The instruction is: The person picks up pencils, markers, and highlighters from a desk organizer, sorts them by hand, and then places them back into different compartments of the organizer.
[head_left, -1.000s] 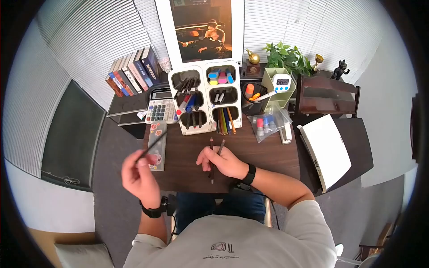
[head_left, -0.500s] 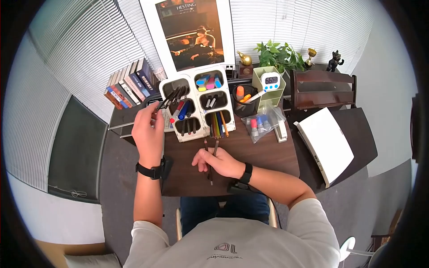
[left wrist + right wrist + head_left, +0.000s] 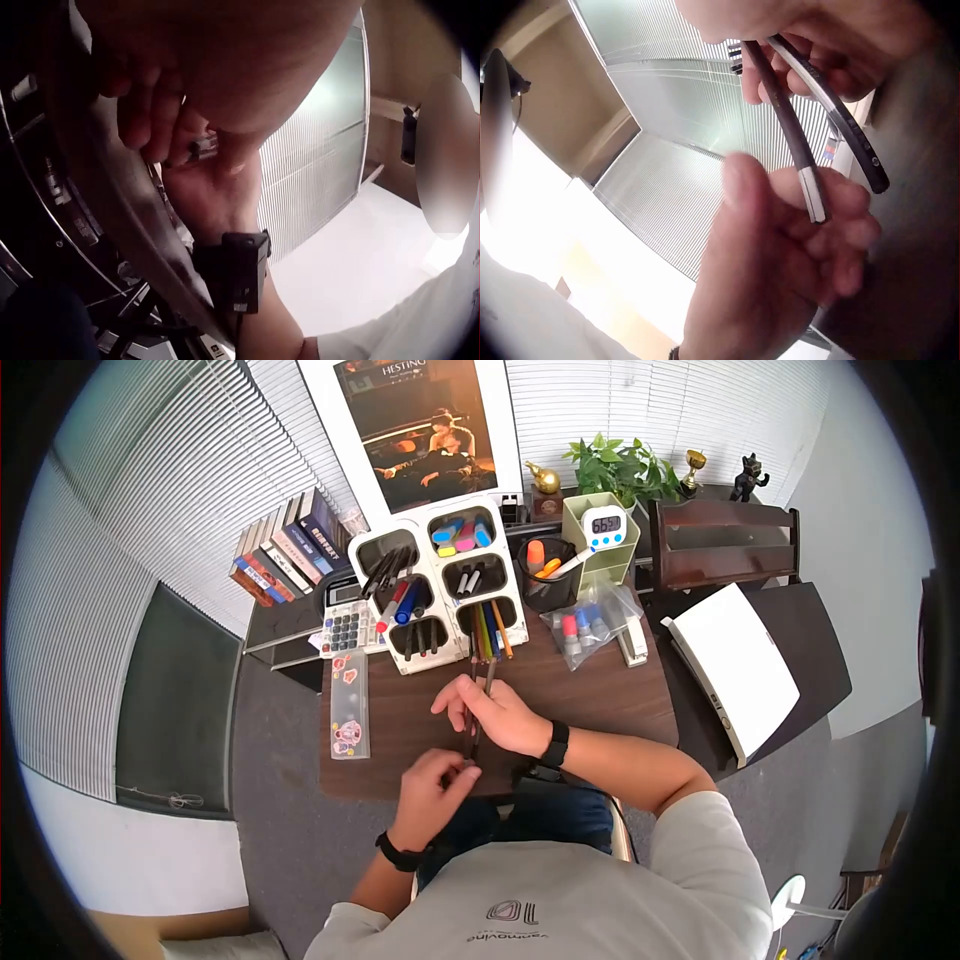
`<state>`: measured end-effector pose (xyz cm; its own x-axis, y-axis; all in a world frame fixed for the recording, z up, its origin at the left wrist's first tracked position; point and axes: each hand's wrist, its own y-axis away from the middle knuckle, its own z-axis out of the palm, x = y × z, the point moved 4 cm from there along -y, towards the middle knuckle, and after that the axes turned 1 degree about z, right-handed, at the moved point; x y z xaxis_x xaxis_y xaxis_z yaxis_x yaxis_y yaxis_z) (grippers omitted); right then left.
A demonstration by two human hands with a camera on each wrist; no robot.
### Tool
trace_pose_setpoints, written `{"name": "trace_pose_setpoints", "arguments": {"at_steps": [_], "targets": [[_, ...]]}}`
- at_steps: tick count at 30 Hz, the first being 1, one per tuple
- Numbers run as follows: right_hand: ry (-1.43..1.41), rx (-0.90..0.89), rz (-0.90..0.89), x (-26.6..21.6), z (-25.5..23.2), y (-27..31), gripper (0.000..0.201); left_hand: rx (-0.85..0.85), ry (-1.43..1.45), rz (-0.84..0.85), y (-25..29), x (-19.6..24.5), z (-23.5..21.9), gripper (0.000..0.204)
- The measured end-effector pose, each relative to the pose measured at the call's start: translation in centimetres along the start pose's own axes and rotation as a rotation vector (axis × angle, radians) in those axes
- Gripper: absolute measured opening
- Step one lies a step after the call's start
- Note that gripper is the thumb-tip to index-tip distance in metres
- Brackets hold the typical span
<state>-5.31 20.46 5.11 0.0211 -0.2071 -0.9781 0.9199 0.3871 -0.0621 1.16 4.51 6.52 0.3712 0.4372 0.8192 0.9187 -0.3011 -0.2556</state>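
Note:
My right hand [image 3: 508, 720] holds two slim pencils over the front of the desk. In the right wrist view one is a dark brown pencil [image 3: 784, 112] with a whitish end, the other a black-and-silver pencil [image 3: 840, 120]. My left hand [image 3: 432, 792] is at their lower ends by the desk's front edge. Its fingers [image 3: 840, 217] lie loosely bent behind the brown pencil's tip, and the thumb stands apart from it. A white pen organizer [image 3: 435, 650] stands beyond the hands, with black pens [image 3: 390, 568], markers [image 3: 405, 603], highlighters [image 3: 462, 537] and coloured pencils [image 3: 487, 628] in its compartments.
Left of the organizer are a calculator [image 3: 350, 630] and a clear case with stickers [image 3: 350, 705]. To the right stand a black mesh cup [image 3: 548, 592], a green holder [image 3: 610, 570] with a timer [image 3: 604, 525], a bag of small bottles [image 3: 590, 625] and a stapler [image 3: 633, 643].
My left hand took a black pen up to the organizer's upper left compartment, then came back without it to the pencils' lower ends. The right hand keeps holding the two pencils.

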Motion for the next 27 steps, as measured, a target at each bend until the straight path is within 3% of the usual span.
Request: {"name": "trace_pose_setpoints", "arguments": {"at_steps": [3, 7, 12, 15, 18, 21, 27], "targets": [[-0.01, 0.013, -0.075, 0.0, 0.1, 0.0, 0.064, -0.028, -0.019, 0.025, 1.0, -0.2, 0.1, 0.008], [-0.071, 0.023, -0.027, 0.3, -0.5, -0.3, 0.06, 0.41, 0.212, -0.036, 0.3, -1.2, -3.6, 0.01], [-0.013, -0.089, -0.049, 0.2, 0.2, -0.1, 0.06, 0.676, 0.213, 0.277, -1.3, 2.2, -8.7, 0.018], [-0.006, -0.096, -0.039, 0.2, 0.2, 0.0, 0.059, 0.809, 0.01, 0.438, -3.8, 5.6, -10.3, 0.02], [-0.007, -0.078, -0.05, 0.1, 0.0, -0.1, 0.059, 0.797, -0.215, 0.558, -7.5, 7.8, -10.9, 0.018], [-0.022, -0.072, -0.065, 0.0, -0.2, -0.2, 0.058, 0.687, -0.377, 0.498, -10.6, 9.6, -10.0, 0.018], [-0.039, -0.059, -0.048, -0.2, -0.1, -0.2, 0.059, 0.597, -0.487, 0.564, -15.3, 7.6, -7.9, 0.019]]}}
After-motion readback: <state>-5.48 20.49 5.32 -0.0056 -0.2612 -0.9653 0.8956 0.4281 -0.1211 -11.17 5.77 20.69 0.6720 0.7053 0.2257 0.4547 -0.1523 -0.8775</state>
